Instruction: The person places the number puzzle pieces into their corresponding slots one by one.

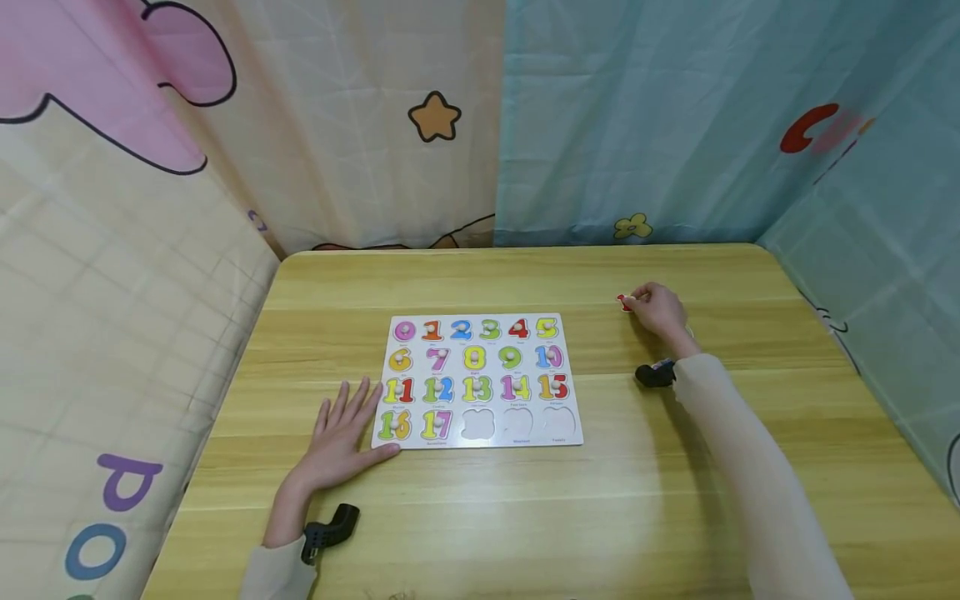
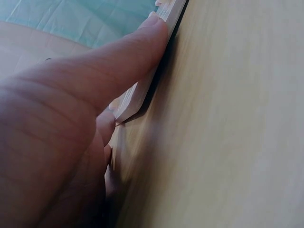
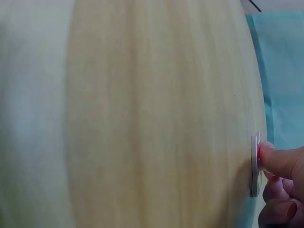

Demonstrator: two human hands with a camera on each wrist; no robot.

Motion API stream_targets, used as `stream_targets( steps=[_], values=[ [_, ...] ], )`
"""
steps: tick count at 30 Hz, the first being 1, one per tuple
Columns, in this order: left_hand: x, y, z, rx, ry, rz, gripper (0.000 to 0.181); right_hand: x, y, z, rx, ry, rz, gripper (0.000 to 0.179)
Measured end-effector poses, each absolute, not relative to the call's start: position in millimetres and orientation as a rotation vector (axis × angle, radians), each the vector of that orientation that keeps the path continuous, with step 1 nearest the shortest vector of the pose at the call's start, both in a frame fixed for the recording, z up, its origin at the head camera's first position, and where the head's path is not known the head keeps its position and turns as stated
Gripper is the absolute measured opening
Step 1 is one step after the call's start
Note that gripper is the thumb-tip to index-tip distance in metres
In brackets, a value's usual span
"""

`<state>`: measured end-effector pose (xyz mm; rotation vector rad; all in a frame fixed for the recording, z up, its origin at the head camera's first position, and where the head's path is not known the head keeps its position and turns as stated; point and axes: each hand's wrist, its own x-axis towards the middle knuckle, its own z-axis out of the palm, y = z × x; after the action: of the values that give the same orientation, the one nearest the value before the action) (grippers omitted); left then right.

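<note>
A white number puzzle board [image 1: 477, 379] lies flat on the table, with knobbed number pieces 0 to 17 in their slots. Three recesses at the right of its bottom row hold no piece. My left hand [image 1: 341, 442] is spread flat at the board's lower left side, its thumb over the corner and edge, as the left wrist view also shows. Farther back on the right, my right hand [image 1: 660, 308] pinches a small puzzle piece [image 3: 255, 166] between thumb and fingers. Some red shows on it in the head view, but the fingers cover most of it.
The light wooden table [image 1: 495, 517] runs up to printed curtains [image 1: 630, 125] at its back and sides. A black wrist camera [image 1: 330, 532] sits at the left wrist, another black camera [image 1: 655, 375] at the right.
</note>
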<state>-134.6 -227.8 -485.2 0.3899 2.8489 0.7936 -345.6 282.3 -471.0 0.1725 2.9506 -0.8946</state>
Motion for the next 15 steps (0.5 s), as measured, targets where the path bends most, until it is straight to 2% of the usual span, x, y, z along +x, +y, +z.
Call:
stream_targets(
  steps=[7, 15],
  values=[
    [-135.4, -227.8, -485.2, 0.391, 2.846, 0.797, 0.095, -336.4, 273.6, -470.7, 0.074, 3.019, -0.868, 0.034],
    [-136.6, -228.5, -488.7, 0.387, 2.844, 0.786, 0.095, -311.6, 222.4, -458.4, -0.193, 2.964, -0.928, 0.028]
  ],
)
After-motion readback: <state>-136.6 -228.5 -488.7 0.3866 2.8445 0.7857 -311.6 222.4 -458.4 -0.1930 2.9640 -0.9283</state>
